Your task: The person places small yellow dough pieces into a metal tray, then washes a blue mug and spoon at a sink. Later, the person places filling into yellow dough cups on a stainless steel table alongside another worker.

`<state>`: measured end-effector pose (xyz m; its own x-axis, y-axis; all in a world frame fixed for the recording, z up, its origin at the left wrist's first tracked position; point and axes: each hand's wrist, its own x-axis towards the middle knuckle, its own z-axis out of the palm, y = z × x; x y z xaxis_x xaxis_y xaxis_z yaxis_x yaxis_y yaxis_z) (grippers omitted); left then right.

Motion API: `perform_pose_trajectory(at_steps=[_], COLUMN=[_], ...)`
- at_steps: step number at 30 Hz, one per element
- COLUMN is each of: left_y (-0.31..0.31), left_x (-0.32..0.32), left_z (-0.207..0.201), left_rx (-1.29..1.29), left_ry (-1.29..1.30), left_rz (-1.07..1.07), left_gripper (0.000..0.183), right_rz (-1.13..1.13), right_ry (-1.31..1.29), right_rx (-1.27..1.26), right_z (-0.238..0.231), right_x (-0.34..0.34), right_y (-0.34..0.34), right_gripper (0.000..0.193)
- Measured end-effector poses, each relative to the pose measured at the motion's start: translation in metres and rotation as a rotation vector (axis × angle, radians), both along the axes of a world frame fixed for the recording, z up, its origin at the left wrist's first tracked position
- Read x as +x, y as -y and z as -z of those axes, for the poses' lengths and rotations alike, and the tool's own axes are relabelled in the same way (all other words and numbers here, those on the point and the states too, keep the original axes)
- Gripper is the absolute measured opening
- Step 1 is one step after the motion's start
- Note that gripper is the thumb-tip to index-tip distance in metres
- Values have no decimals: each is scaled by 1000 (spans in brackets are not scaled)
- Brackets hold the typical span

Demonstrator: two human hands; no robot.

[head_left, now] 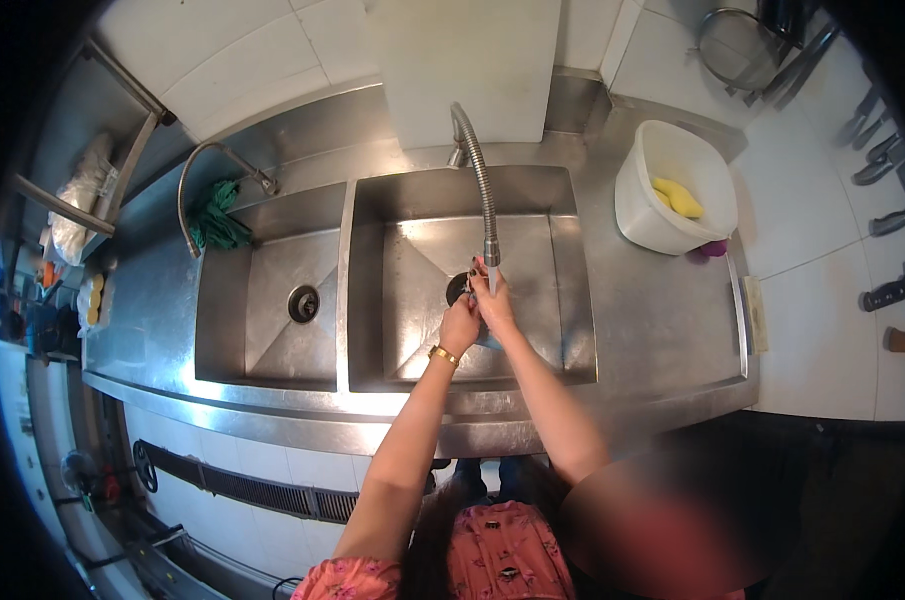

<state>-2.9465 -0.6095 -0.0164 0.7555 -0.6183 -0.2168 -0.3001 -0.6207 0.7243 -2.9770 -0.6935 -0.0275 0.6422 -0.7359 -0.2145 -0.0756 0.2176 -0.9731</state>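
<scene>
My left hand (460,325), with a gold band (442,354) at its wrist, is close against my right hand (494,305) over the larger right basin of the steel sink (422,340). Right above them hangs the spout of a coiled spring faucet (487,200), and water seems to run onto the right hand. The fingers of both hands are curled together. Something small may be between them, partly reddish at the fingertips, but I cannot make it out. Just behind the hands shows the basin's dark drain (459,290).
Left of this basin is a smaller basin with a drain (303,304), a curved tap (187,190) and a green cloth (219,215). A white tub (662,225) holding a yellow thing (678,198) stands on the right counter. Knives (884,294) hang along the right wall.
</scene>
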Motion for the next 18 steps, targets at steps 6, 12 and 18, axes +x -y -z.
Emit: perform_pose_trajectory(at_steps=[6, 12, 18], left_y=[4, 3, 9], left_x=[16, 14, 6], left_z=[12, 8, 0], left_rx=[-287, -553, -627], left_ry=[-231, -767, -1163], left_rz=[12, -91, -274], left_gripper=[13, 4, 19], right_rz=[-221, -45, -170], right_ry=[-211, 85, -16], right_rx=[-776, 280, 857], right_z=[-2, -15, 2], right_x=[-18, -58, -66], right_y=[43, 79, 72], right_gripper=[26, 27, 28])
